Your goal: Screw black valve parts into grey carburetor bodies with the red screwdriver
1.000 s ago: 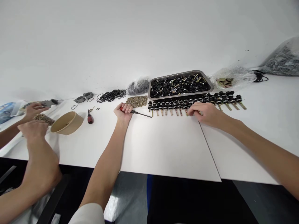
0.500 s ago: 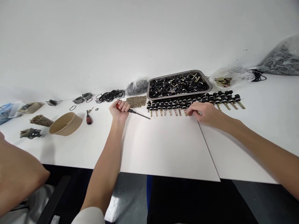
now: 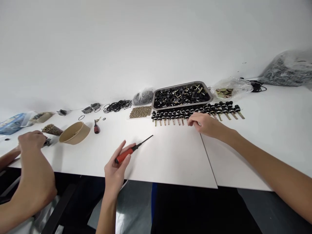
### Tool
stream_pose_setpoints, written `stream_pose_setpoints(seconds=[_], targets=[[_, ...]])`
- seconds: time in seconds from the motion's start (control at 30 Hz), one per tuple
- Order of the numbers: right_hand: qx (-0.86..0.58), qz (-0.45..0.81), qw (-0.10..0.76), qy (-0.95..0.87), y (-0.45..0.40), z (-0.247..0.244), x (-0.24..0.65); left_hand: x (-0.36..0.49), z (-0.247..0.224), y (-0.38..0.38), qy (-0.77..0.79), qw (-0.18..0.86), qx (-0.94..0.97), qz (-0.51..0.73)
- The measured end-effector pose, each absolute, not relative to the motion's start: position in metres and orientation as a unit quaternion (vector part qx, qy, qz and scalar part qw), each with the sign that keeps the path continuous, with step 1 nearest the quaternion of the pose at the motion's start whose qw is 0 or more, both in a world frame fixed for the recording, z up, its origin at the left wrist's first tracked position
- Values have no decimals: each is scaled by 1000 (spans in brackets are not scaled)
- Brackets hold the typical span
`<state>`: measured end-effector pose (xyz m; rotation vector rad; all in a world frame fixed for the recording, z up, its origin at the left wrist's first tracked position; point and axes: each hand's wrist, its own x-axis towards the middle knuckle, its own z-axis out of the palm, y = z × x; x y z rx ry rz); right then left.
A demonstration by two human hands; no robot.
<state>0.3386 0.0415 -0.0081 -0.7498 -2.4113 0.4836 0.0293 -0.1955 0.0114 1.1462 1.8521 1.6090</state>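
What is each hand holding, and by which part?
Left hand: screwdriver, by its red handle. Right hand: at the lined-up parts; can't tell whether it holds one.

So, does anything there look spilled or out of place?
Nothing looks plainly spilled or damaged. Slightly odd: one thin black ring lies apart from the tangled black loops, and a small dark ring lies loose near the red-handled tool. They look like strays, perhaps.

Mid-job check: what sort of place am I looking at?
Probably a small-parts assembly workspace: a metal tray heaped with black parts, rows of black-headed pieces lined up in front, and a red-handled screwdriver in the person's left hand.
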Motion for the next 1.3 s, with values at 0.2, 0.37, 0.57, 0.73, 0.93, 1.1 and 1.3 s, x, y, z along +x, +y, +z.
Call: stream_pose_setpoints(seconds=[0.2,0.37,0.57,0.73,0.93,1.1,1.3], targets=[[-279,200,271,-899,47,-13,339,31,-18,-228,778,47,479,403],[-284,210,263,-898,45,-12,338,51,-12,-213,815,37,515,262],[-290,220,259,-895,43,-10,338,66,3,-184,830,97,517,187],[-287,219,254,-897,42,-7,337,70,0,-171,841,93,497,190],[-287,226,245,-898,43,-10,337,75,-4,-162,835,74,506,202],[-293,228,238,-898,42,-8,336,78,-2,-156,836,77,505,200],[-290,226,236,-900,42,-9,337,81,1,-151,843,71,497,193]])
